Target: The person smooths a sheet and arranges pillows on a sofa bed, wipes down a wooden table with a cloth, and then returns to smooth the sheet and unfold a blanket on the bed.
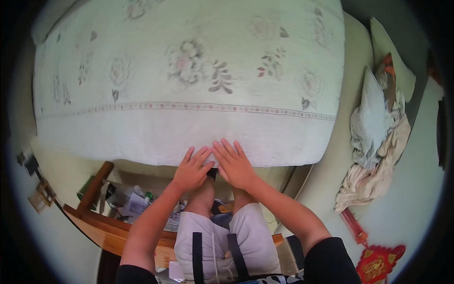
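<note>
Fingers (229, 147) flat on floral bedspread (187, 90)

Cover (132, 135) is reading as matt cloth, printed, looking finely textured. Shorts (253, 232) are showing matt, softly creased fabric; straps (197, 251) are looking like flat webbing. Wooden furniture (97, 227) is looking smooth, slightly glossy. Pale cushion (373, 113) is appearing as matt cloth; bundled blanket (366, 182) is looking rougher, heavily wrinkled.

Floral bedspread (142, 132); left hand (192, 170), right hand (233, 164) atop.
</note>
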Available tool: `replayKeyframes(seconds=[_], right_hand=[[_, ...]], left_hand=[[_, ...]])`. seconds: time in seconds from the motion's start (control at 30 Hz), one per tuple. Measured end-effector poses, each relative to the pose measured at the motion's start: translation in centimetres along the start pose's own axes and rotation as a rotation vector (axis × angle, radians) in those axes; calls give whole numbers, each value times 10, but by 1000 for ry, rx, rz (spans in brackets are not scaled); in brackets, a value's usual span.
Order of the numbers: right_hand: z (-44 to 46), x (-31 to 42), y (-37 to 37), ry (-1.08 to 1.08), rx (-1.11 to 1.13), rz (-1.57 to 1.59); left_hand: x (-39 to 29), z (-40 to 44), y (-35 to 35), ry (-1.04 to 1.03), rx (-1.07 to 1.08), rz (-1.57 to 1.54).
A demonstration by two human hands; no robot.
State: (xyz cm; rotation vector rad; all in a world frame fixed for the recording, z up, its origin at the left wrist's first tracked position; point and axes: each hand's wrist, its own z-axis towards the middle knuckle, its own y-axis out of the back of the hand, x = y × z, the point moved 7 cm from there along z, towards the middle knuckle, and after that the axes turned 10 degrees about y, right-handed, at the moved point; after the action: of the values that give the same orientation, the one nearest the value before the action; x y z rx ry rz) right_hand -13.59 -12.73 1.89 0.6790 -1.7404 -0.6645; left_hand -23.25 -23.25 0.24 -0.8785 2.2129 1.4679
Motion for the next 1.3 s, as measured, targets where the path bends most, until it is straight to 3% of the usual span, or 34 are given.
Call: replayKeyframes(seconds=[0.07,0.13,0.3,0.53,0.77,0.97,1.07,1.13,1.3], right_hand=[[-12,-8,12,-16,-90,93],[-11,-32,35,-29,-192,46],[3,-151,117,-369,-405,-199],[-75,-281,160,-605,-510,-314],[-201,-272,124,-971,-574,-228],[-277,-236,71,-1226,-686,-57],[-293,-235,66,-1296,-637,7],[-286,-245,79,-1255,-634,-34],[-193,-296,134,-912,-576,-223]], left_hand=[[-7,14,7,-76,14,-83],[-16,51,33,-51,-49,97],[-39,185,74,75,-209,228],[-143,275,0,-215,-79,311],[-236,266,-65,-444,120,174],[-241,216,-78,-626,391,56],[-212,227,-38,-451,277,201],[-175,248,-2,-302,77,250],[-77,284,93,67,-206,288]])
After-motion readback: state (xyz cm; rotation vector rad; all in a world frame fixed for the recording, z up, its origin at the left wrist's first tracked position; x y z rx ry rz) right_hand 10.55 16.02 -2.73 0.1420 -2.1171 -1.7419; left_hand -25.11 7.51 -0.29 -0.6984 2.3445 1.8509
